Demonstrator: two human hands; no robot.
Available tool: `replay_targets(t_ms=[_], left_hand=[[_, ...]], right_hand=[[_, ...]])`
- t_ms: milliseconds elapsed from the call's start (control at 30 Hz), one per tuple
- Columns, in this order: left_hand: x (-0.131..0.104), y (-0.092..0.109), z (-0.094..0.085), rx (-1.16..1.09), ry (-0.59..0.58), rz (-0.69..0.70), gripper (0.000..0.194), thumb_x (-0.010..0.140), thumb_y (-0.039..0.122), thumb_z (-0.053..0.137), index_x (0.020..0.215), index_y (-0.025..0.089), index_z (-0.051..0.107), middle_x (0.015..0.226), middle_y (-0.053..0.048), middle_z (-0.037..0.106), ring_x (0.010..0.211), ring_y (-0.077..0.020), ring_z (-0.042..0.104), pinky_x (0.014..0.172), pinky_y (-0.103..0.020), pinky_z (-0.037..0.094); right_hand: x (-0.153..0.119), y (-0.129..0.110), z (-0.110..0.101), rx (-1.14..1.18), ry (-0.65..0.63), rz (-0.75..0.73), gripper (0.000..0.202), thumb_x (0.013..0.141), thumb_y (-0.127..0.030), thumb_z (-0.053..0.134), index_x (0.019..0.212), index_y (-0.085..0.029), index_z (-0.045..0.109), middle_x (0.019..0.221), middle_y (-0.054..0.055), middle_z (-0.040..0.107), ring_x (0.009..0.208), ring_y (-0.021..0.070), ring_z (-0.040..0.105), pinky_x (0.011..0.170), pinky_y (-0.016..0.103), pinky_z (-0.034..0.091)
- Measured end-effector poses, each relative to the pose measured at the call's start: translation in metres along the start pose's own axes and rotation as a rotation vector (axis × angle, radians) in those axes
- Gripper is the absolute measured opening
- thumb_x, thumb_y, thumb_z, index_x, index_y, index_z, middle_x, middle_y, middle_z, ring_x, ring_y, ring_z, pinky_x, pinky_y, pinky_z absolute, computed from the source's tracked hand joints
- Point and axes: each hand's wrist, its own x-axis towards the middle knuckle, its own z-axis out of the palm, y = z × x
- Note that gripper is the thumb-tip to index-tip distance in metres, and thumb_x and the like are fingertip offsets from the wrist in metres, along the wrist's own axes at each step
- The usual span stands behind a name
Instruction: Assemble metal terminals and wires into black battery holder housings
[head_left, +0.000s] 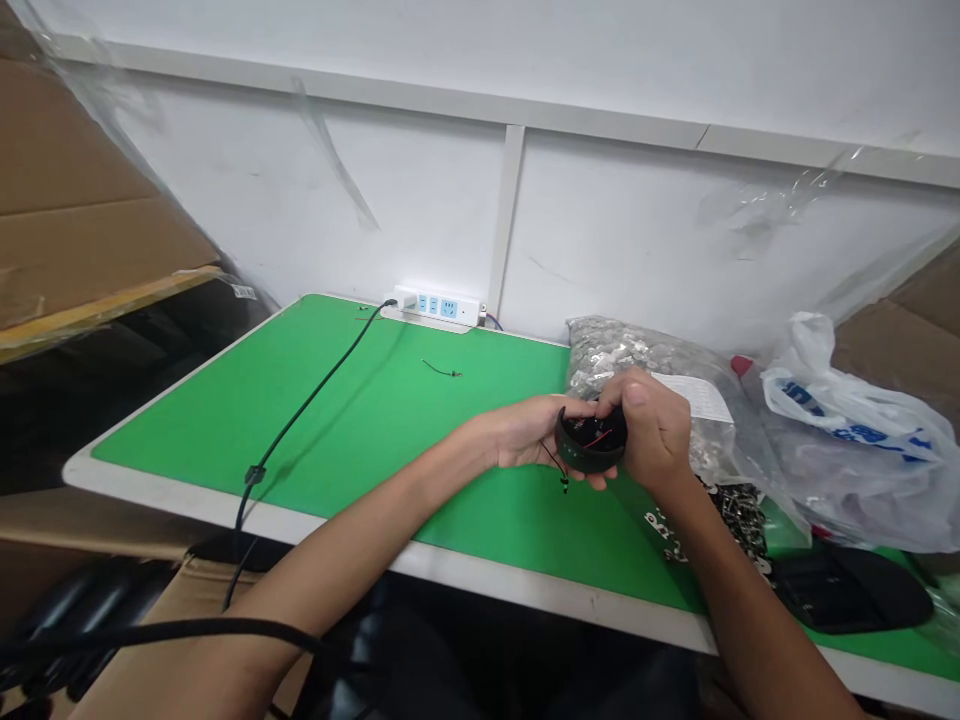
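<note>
A round black housing [589, 458], open at the top, is held above the green tabletop. Inside it a red wire and small parts show. My left hand [525, 430] supports the housing from the left and below, its fingers wrapped beneath. At the far rim my right hand [654, 425] is closed, with its thumb and fingers pressed on the housing's right side. What its fingertips pinch inside is hidden. A thin black wire with a small end piece [565, 484] hangs from the housing in front of my left fingers.
A clear bag of metal pieces [622, 350] lies behind my right hand, with loose metal parts [739, 515] beside my forearm. A white plastic bag [862, 440] and a black tray-like part [851, 590] are at right. A power strip [439, 305], a black cable [304, 405] and a short wire [442, 370] lie left.
</note>
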Motion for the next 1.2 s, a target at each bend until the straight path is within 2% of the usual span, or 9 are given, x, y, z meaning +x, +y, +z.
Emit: replay_targets(t_ms=[300, 500, 833, 1033, 1200], left_hand=[[-0.0010, -0.0023, 0.0003, -0.033, 0.003, 0.014, 0.043, 0.103, 0.045, 0.055, 0.092, 0.008, 0.073, 0.084, -0.015, 0.077, 0.069, -0.0208, 0.075, 0.070, -0.029, 0.055], [0.0000, -0.0051, 0.0020, -0.063, 0.045, -0.003, 0.042, 0.106, 0.038, 0.047, 0.092, 0.008, 0.073, 0.083, -0.016, 0.077, 0.067, -0.0203, 0.075, 0.064, -0.026, 0.053], [0.0000, -0.0023, 0.0043, -0.073, 0.056, -0.021, 0.042, 0.106, 0.033, 0.043, 0.091, 0.006, 0.072, 0.082, -0.016, 0.076, 0.067, -0.0201, 0.075, 0.064, -0.026, 0.055], [0.0004, -0.0046, 0.0002, -0.084, 0.008, 0.000, 0.039, 0.104, 0.034, 0.047, 0.092, 0.006, 0.073, 0.084, -0.017, 0.077, 0.067, -0.0210, 0.075, 0.066, -0.027, 0.055], [0.0061, -0.0071, -0.0049, -0.115, -0.026, -0.006, 0.042, 0.104, 0.036, 0.047, 0.092, 0.005, 0.073, 0.084, -0.018, 0.076, 0.069, -0.0210, 0.074, 0.064, -0.027, 0.054]], right_hand=[[0.0004, -0.0033, -0.0006, -0.027, -0.009, -0.009, 0.038, 0.110, -0.022, 0.041, 0.078, -0.022, 0.061, 0.072, 0.002, 0.061, 0.069, 0.0165, 0.057, 0.066, 0.036, 0.043], [-0.0003, -0.0037, 0.0002, -0.021, -0.022, 0.017, 0.038, 0.110, -0.021, 0.040, 0.078, -0.021, 0.059, 0.073, 0.001, 0.060, 0.070, 0.0155, 0.056, 0.068, 0.035, 0.042], [-0.0007, -0.0048, 0.0004, -0.010, -0.032, 0.047, 0.039, 0.111, -0.023, 0.039, 0.077, -0.021, 0.058, 0.072, 0.001, 0.058, 0.069, 0.0154, 0.055, 0.068, 0.035, 0.041], [-0.0021, -0.0046, 0.0017, 0.005, -0.010, 0.034, 0.042, 0.111, -0.024, 0.038, 0.072, -0.022, 0.051, 0.069, 0.001, 0.053, 0.067, 0.0166, 0.051, 0.066, 0.036, 0.039], [-0.0024, -0.0006, 0.0015, -0.012, -0.019, 0.016, 0.041, 0.111, -0.026, 0.037, 0.074, -0.022, 0.053, 0.070, 0.002, 0.055, 0.068, 0.0175, 0.053, 0.067, 0.036, 0.040]])
